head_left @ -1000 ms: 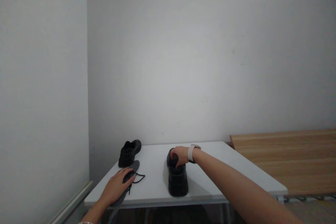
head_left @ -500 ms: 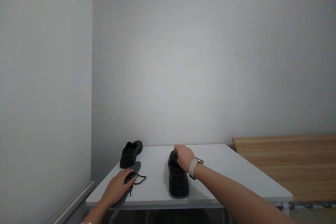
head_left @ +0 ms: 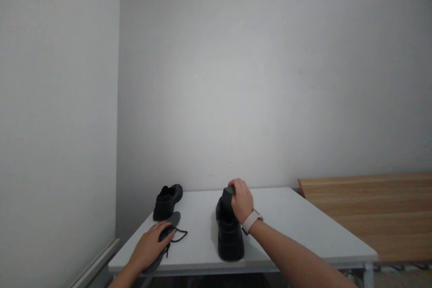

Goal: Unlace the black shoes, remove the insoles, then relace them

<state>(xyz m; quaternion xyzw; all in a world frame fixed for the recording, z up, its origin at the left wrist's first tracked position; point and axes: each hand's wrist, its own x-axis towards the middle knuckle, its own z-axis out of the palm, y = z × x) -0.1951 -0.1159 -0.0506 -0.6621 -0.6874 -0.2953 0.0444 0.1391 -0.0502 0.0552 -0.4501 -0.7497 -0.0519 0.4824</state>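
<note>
A black shoe (head_left: pixel 231 240) stands near the table's front edge with its heel toward me. My right hand (head_left: pixel 242 201), closed, grips the shoe's raised tongue (head_left: pixel 228 198) and wears a watch with a pale strap. To the left, my left hand (head_left: pixel 150 244) curls over a bunched black shoelace (head_left: pixel 180 235), its thumb and fingers around the bundle. Beneath that hand lie grey insoles (head_left: pixel 174 219), partly hidden by the palm. A second black shoe (head_left: pixel 165 202) sits beyond my left hand at the table's far left.
The white table (head_left: pixel 270 238) reaches back to a plain grey wall (head_left: pixel 216 76). Another wall (head_left: pixel 57 121) closes off the left side. A wood-grain board (head_left: pixel 364 216) lies to the right of the table.
My right hand has lifted a little, and the shoe's tongue now stands up out of the opening. The left hand stays on the shoelace. The view has tilted slightly upward.
</note>
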